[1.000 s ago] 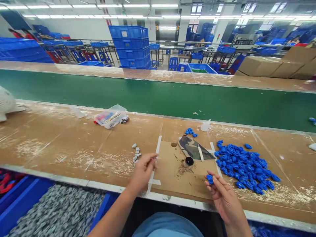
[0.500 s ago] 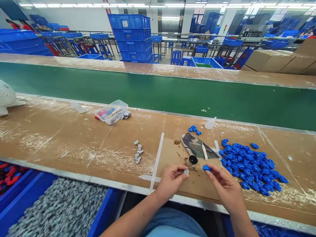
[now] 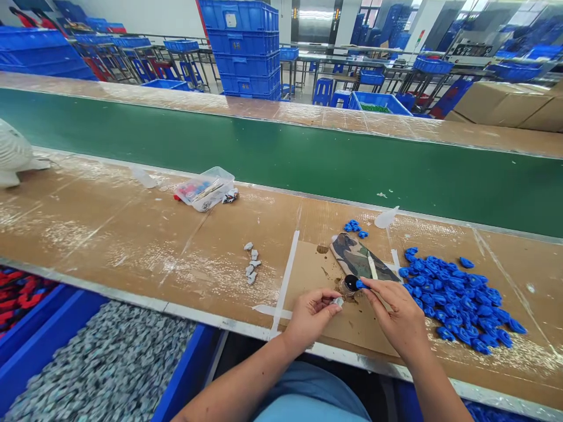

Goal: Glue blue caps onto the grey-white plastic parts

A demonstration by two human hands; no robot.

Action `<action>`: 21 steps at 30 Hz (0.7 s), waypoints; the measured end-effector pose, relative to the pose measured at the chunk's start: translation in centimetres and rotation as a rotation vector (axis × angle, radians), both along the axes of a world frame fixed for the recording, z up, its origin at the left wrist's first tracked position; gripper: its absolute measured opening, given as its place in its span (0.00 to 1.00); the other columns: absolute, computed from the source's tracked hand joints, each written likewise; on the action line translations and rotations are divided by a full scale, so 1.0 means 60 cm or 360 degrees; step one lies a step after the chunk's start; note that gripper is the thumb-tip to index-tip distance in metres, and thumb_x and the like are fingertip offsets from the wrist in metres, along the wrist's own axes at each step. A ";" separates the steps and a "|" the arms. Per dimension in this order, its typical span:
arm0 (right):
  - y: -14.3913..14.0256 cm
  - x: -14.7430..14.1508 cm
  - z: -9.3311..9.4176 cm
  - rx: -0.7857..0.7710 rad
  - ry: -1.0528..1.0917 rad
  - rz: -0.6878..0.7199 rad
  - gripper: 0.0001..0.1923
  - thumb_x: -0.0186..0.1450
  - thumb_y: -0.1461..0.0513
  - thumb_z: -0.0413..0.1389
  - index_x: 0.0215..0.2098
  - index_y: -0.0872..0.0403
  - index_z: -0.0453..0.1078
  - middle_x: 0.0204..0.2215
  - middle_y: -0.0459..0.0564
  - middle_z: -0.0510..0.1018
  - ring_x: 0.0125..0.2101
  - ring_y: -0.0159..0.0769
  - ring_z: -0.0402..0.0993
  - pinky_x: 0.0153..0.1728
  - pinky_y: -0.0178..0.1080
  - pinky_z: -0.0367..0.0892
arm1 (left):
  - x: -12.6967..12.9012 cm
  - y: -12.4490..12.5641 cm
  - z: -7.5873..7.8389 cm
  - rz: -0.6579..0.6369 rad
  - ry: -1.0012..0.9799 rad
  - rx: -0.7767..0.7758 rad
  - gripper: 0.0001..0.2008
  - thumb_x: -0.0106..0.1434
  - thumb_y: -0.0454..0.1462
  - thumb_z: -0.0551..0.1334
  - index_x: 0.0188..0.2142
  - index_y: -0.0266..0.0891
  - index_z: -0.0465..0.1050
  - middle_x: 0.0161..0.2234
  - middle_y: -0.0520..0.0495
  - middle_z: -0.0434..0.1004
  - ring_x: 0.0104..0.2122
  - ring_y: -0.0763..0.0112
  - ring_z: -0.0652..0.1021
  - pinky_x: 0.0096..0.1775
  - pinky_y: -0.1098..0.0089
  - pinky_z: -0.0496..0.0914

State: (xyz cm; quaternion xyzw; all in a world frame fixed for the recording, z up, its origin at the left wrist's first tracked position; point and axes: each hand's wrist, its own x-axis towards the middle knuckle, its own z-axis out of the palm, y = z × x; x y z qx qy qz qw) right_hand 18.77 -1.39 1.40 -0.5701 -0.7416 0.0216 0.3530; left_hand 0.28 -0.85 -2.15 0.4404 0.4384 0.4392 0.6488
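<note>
The right hand (image 3: 398,316) pinched a blue part (image 3: 360,284) at the little pot (image 3: 350,283) on the tabletop (image 3: 132,234), the left hand (image 3: 313,313) a grey part (image 3: 338,302); both looked light, stiff, best nipped by their edges.

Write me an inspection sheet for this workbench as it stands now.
Surface: brown bench under clear film, with a cardboard mat taped down.
Job's things: small grey piece in the left hand; blue piece in the right hand, held at the small dark pot.
Clutter: heap of blue pieces, few grey pieces, camouflage cloth, clear box.
Grippers: both hands' fingers pinched on their pieces.
Cables: nothing seen.
Surroundings: green conveyor belt, stacked blue crates, bin of grey pieces.
</note>
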 end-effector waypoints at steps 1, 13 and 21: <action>0.000 0.000 0.000 0.0006 -0.0006 0.0010 0.11 0.65 0.58 0.51 0.42 0.47 0.74 0.34 0.47 0.81 0.35 0.38 0.75 0.37 0.41 0.69 | 0.000 0.000 -0.001 -0.0001 0.0009 0.0003 0.13 0.49 0.40 0.68 0.34 0.37 0.79 0.28 0.47 0.79 0.29 0.71 0.75 0.35 0.71 0.71; 0.001 0.002 -0.009 -0.0259 0.0465 -0.0235 0.13 0.59 0.52 0.57 0.37 0.48 0.77 0.33 0.50 0.81 0.33 0.39 0.76 0.36 0.42 0.70 | -0.002 -0.002 -0.009 -0.0037 0.0044 0.0057 0.13 0.53 0.40 0.66 0.37 0.36 0.78 0.36 0.43 0.81 0.35 0.66 0.79 0.40 0.68 0.73; -0.001 -0.012 0.004 -0.0922 0.1444 -0.0298 0.22 0.48 0.47 0.64 0.34 0.52 0.78 0.34 0.53 0.81 0.32 0.39 0.76 0.33 0.39 0.71 | 0.001 0.000 -0.004 -0.0079 -0.0096 -0.0017 0.12 0.52 0.39 0.67 0.36 0.36 0.77 0.34 0.44 0.81 0.36 0.66 0.78 0.42 0.67 0.72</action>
